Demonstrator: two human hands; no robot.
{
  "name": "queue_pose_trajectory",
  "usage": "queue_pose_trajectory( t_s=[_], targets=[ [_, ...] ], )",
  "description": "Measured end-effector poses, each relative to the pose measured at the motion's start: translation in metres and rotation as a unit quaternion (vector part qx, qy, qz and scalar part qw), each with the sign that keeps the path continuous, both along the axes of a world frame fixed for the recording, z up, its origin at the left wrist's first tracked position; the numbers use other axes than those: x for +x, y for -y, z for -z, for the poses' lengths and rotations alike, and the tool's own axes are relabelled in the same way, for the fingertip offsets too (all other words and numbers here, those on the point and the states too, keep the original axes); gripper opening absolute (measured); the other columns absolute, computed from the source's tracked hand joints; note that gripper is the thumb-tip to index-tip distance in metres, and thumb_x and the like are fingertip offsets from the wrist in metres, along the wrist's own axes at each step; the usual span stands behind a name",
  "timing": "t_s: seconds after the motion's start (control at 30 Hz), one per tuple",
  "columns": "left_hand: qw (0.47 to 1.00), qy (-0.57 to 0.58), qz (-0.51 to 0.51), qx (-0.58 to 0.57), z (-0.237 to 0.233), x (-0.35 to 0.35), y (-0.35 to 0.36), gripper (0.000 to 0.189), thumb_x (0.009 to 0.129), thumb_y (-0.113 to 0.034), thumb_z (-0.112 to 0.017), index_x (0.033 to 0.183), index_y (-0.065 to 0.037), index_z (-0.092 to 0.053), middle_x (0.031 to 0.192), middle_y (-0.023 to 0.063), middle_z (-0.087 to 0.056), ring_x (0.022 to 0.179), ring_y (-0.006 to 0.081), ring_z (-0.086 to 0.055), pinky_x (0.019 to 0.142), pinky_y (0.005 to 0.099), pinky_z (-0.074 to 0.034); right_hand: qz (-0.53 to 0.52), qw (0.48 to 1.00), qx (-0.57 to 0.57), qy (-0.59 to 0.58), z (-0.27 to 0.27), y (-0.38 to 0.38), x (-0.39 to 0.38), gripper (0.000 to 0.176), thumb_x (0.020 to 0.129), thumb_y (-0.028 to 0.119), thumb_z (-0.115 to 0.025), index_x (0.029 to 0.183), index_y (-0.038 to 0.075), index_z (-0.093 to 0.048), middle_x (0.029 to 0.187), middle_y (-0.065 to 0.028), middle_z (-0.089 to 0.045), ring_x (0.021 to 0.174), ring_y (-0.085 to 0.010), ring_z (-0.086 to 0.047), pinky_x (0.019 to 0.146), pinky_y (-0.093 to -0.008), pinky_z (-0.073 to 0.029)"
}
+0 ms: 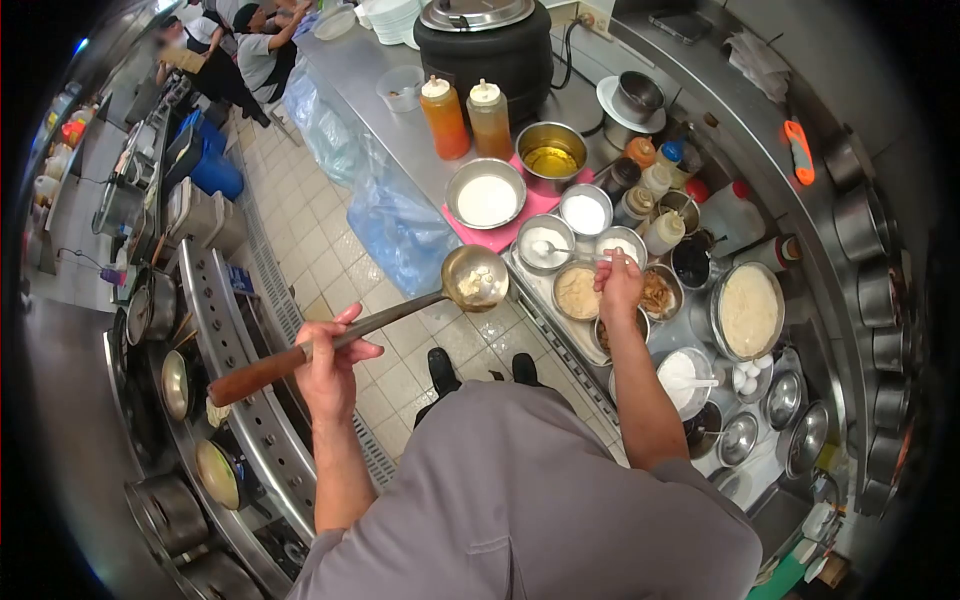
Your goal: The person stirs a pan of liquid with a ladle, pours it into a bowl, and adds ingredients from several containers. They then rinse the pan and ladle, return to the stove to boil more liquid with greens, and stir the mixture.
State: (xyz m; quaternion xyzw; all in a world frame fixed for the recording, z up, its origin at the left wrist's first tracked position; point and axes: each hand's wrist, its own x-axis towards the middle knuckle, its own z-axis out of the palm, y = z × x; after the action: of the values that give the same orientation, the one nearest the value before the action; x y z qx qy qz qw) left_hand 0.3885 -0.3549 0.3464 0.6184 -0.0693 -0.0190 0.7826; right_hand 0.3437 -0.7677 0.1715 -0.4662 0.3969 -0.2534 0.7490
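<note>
My left hand (pixel 328 365) is wrapped round the wooden handle of a large ladle (pixel 400 312), held level over the floor. Small pale chopped bits (pixel 475 283) lie in its bowl. Over the counter, the fingers of my right hand (pixel 622 283) pinch the end of a metal spoon (pixel 572 250). The spoon's head rests in a steel bowl of white powder (pixel 541 238). Around that hand stand a bowl of beige granules (pixel 577 292), a bowl of brown pieces (pixel 657 294) and another bowl of white powder (pixel 586 211).
A stove (pixel 235 370) with pans runs along the left. Squeeze bottles (pixel 446 120), a pot of yellow oil (pixel 552 160) and a black soup kettle (pixel 483 65) stand on the counter. Blue plastic (pixel 400 225) hangs over its edge. Other people (pixel 265 55) are at the far left.
</note>
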Motion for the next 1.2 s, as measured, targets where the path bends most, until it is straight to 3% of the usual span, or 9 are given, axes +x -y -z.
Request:
queue_pose_trajectory(
  t_s=[0.2,0.3,0.37,0.47,0.7,0.77,0.8,0.87,1.2],
  targets=[
    [1.0,0.002,0.02,-0.014,-0.002,0.009,0.017,0.034,0.105,-0.032,-0.048,0.099,0.001,-0.052,0.12,0.0373,-0.059,0.066,0.0288,-0.071,0.062,0.0386,-0.063,-0.161,0.982,-0.092,0.043,-0.038,-0.04,-0.001,0.023,0.103,0.02,-0.055,0.106,0.0,-0.065,0.08,-0.0061,-0.065,0.058,-0.0086,-0.056,0.05,-0.0225,-0.045],
    [1.0,-0.007,0.018,-0.013,-0.003,0.008,0.018,0.034,0.105,-0.032,-0.048,0.099,0.001,-0.052,0.119,0.0374,-0.06,0.065,0.0286,-0.071,0.061,0.0381,-0.063,-0.067,0.969,-0.233,0.057,-0.04,-0.039,0.002,0.023,0.102,0.019,-0.055,0.106,-0.001,-0.066,0.081,-0.0054,-0.066,0.063,-0.0089,-0.059,0.057,-0.0227,-0.048],
    [1.0,-0.012,0.014,-0.011,-0.003,0.007,0.018,0.034,0.105,-0.032,-0.047,0.099,0.001,-0.052,0.119,0.0374,-0.06,0.065,0.0285,-0.071,0.06,0.0377,-0.063,-0.033,0.96,-0.275,0.044,-0.027,-0.014,0.004,0.023,0.101,0.017,-0.056,0.104,-0.002,-0.067,0.084,-0.0102,-0.069,0.068,-0.0184,-0.065,0.064,-0.03,-0.052],
    [1.0,-0.008,0.002,-0.016,0.001,0.004,0.011,0.034,0.106,-0.032,-0.046,0.098,0.001,-0.052,0.118,0.037,-0.06,0.063,0.0284,-0.071,0.059,0.0376,-0.063,0.039,0.83,-0.555,-0.042,-0.031,0.019,0.013,0.022,0.097,0.015,-0.056,0.098,-0.002,-0.069,0.094,-0.0202,-0.071,0.082,-0.04,-0.067,0.074,-0.0447,-0.052],
    [1.0,-0.011,-0.013,-0.001,0.009,0.001,-0.004,0.035,0.105,-0.032,-0.047,0.099,0.001,-0.052,0.117,0.0365,-0.061,0.062,0.028,-0.07,0.058,0.0379,-0.063,0.069,0.857,-0.481,-0.173,0.054,0.052,0.062,0.029,0.097,0.021,-0.054,0.093,-0.004,-0.067,0.081,-0.0207,-0.07,0.074,-0.0365,-0.068,0.071,-0.0445,-0.051],
    [1.0,-0.013,-0.019,0.011,0.01,-0.001,-0.006,0.035,0.105,-0.033,-0.048,0.099,0.001,-0.052,0.117,0.0362,-0.061,0.062,0.0278,-0.07,0.058,0.0379,-0.063,0.077,0.94,-0.298,-0.144,0.085,0.062,0.074,0.027,0.098,0.02,-0.056,0.093,-0.003,-0.067,0.075,-0.0171,-0.07,0.062,-0.0291,-0.066,0.06,-0.0406,-0.051],
    [1.0,-0.014,-0.02,0.01,0.01,-0.001,-0.007,0.035,0.105,-0.033,-0.048,0.099,0.001,-0.052,0.117,0.0362,-0.061,0.062,0.0278,-0.07,0.058,0.0379,-0.063,0.076,0.94,-0.299,-0.144,0.078,0.059,0.076,0.027,0.098,0.02,-0.056,0.093,-0.003,-0.067,0.075,-0.0171,-0.07,0.062,-0.0291,-0.066,0.06,-0.0406,-0.051],
    [1.0,-0.01,-0.021,-0.005,0.01,-0.001,-0.008,0.036,0.105,-0.034,-0.049,0.099,0.002,-0.052,0.118,0.0357,-0.061,0.062,0.0277,-0.07,0.059,0.038,-0.063,0.077,0.988,-0.084,-0.106,0.05,0.048,0.074,0.022,0.099,0.019,-0.057,0.097,0.0,-0.066,0.073,-0.0106,-0.068,0.054,-0.0189,-0.06,0.049,-0.0337,-0.047],
    [1.0,0.013,-0.008,-0.004,0.011,0.006,-0.01,0.04,0.102,-0.038,-0.053,0.102,0.002,-0.052,0.12,0.0358,-0.06,0.064,0.0278,-0.071,0.061,0.0375,-0.063,0.059,0.995,-0.019,-0.079,0.021,0.053,0.043,0.02,0.1,0.015,-0.056,0.104,-0.002,-0.064,0.079,-0.009,-0.065,0.053,-0.0123,-0.054,0.044,-0.0274,-0.046]
  ],
)
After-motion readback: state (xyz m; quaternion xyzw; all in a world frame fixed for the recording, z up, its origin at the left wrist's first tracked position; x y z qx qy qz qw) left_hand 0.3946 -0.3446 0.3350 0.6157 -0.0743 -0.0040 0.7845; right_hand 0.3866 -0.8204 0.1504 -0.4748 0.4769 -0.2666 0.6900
